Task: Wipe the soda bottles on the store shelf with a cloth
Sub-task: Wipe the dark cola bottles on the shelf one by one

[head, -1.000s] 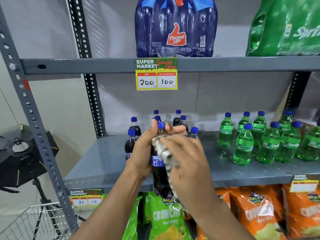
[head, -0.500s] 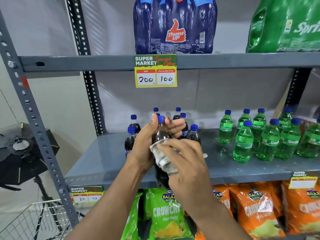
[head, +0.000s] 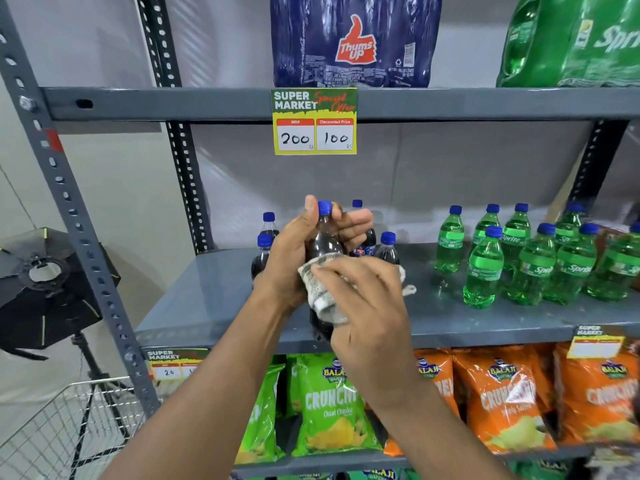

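Head cam view, so you're looking right down at both hands mid-wipe. Progress-wise I'd call this early days: one dark cola bottle [head: 323,251] is off the shelf [head: 214,292] and getting cleaned in the middle of the frame, while a handful of other dark cola bottles [head: 387,244] stand behind it and a whole bunch of green Sprite bottles [head: 483,268] wait over on the right. Can't tell from looking whether any of those have been done, no obvious shine or dust either way.

Left hand [head: 294,258] is wrapped around the bottle's neck and shoulder, thumb up beside the blue cap [head: 325,207], fingers curled round the far side. Right hand [head: 367,306] has the grey-white cloth [head: 322,289] bunched under its fingers and pressed against the bottle's middle, so closed on the cloth, not spread. A bit of cloth pokes out to the right of that hand.
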`<state>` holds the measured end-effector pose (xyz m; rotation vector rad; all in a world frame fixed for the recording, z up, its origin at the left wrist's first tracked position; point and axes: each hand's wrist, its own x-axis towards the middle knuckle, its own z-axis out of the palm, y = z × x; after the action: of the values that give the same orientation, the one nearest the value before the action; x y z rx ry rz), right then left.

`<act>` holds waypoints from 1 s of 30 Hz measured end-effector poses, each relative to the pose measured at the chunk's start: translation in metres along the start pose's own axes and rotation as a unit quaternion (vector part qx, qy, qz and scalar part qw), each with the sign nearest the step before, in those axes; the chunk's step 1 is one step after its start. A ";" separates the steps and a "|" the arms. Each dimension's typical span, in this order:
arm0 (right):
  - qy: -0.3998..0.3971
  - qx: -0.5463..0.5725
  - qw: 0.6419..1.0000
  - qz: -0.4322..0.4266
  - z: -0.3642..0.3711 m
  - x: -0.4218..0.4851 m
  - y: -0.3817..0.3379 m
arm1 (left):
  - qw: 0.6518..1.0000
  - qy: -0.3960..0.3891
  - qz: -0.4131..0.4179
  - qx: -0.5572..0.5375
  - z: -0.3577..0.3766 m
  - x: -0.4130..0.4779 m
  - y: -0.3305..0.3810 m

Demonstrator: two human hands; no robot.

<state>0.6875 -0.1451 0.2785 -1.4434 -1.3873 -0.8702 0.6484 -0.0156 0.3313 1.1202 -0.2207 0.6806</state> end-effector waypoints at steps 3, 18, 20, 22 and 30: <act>-0.038 -0.002 0.999 -0.026 0.001 -0.035 -0.003 | 1.000 0.007 0.021 0.002 -0.001 -0.002 0.005; -0.029 0.011 1.000 -0.005 -0.001 -0.046 -0.001 | 0.999 0.022 0.000 -0.027 -0.002 -0.007 -0.008; -0.041 0.022 0.999 -0.004 -0.002 -0.053 0.000 | 0.999 0.025 0.006 -0.021 -0.005 -0.007 -0.008; -0.014 0.032 0.999 0.014 0.000 -0.039 0.001 | 1.000 0.023 -0.001 -0.009 -0.004 -0.007 -0.010; 0.026 0.035 0.999 0.021 0.004 -0.022 0.007 | 1.000 0.024 0.003 0.012 -0.003 -0.002 -0.010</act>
<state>0.6911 -0.1482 0.2562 -1.3820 -1.3305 -0.8185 0.6524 -0.0164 0.3218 1.1247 -0.1756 0.7164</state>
